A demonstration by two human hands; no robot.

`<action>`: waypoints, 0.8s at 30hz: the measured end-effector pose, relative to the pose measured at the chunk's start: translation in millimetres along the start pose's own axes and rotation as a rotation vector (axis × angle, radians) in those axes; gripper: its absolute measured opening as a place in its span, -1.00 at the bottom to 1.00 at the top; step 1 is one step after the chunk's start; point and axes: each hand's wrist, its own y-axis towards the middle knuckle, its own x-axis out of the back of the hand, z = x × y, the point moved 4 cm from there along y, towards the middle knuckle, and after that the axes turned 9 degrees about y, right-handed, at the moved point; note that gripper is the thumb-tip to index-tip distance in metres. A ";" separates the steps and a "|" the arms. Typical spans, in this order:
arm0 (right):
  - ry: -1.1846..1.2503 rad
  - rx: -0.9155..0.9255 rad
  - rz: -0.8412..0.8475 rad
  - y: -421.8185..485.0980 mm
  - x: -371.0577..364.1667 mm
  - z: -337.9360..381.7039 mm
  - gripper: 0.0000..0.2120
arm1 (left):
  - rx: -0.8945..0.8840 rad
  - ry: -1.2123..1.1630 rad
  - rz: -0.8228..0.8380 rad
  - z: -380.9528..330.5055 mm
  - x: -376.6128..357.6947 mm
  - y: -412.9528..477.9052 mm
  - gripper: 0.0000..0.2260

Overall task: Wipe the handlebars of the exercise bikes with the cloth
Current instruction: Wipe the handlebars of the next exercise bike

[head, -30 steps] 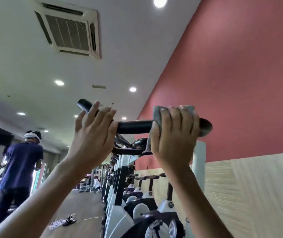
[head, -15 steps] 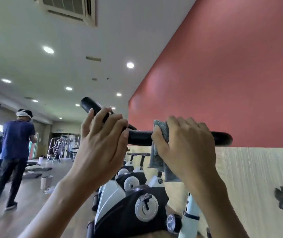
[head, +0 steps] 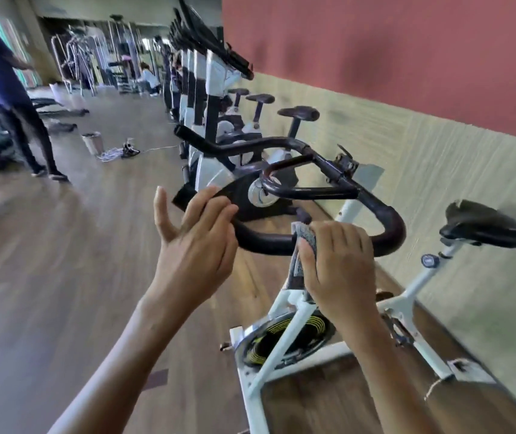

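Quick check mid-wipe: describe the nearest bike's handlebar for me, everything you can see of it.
The handlebar is a black tube, matte and padded-looking, bent into a wide curve with a smaller inner loop, one end reaching away from the camera. It sits on top of the white bike frame. The left hand lays straight fingers on its near left part. The right hand grips the grey cloth around the near bar.

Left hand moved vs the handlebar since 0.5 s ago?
Yes: left hand has released its grip on the black curved handlebar; fingers now straight at its left part.
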 end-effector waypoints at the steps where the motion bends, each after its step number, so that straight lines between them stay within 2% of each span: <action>1: -0.018 -0.037 0.000 -0.8 0.5 4.1 -0.70 | 0.018 0.018 0.009 6.4 2.3 3.0 -0.68; 4: -0.030 -0.127 0.007 6.0 -7.5 34.3 -0.67 | -0.031 -0.008 0.025 12.5 6.2 8.9 -0.70; 7: 0.063 -0.046 0.094 11.3 -20.1 71.5 -0.63 | -0.063 -0.025 0.053 13.4 11.9 10.5 -0.72; 10: 0.054 0.152 0.141 4.5 -14.1 46.8 -0.65 | -0.072 -0.021 0.091 12.9 18.6 10.6 -0.69; 12: 0.005 0.170 0.126 -2.4 -1.9 13.3 -0.66 | -0.058 -0.033 0.105 10.8 20.6 8.6 -0.70; 14: -0.008 0.005 0.095 -2.0 8.3 -1.1 -0.70 | -0.025 -0.047 0.110 7.7 20.2 8.4 -0.71; 16: 0.002 -0.215 0.024 5.1 7.4 15.3 -0.74 | 0.022 -0.057 0.136 3.2 19.8 8.7 -0.68; 18: 0.044 -0.274 0.006 14.4 0.8 41.0 -0.74 | 0.063 -0.036 0.154 0.3 18.1 7.9 -0.65; 21: 0.085 -0.032 0.078 12.0 -1.1 44.5 -0.71 | 0.111 0.013 0.189 -11.6 13.8 7.4 -0.68; 23: 0.042 0.148 0.131 4.3 4.2 15.8 -0.68 | 0.123 0.021 0.246 -31.3 9.5 2.8 -0.69; 24: 0.016 0.169 0.125 -0.4 6.6 -4.8 -0.67 | 0.114 0.017 0.277 -44.3 6.6 -1.3 -0.69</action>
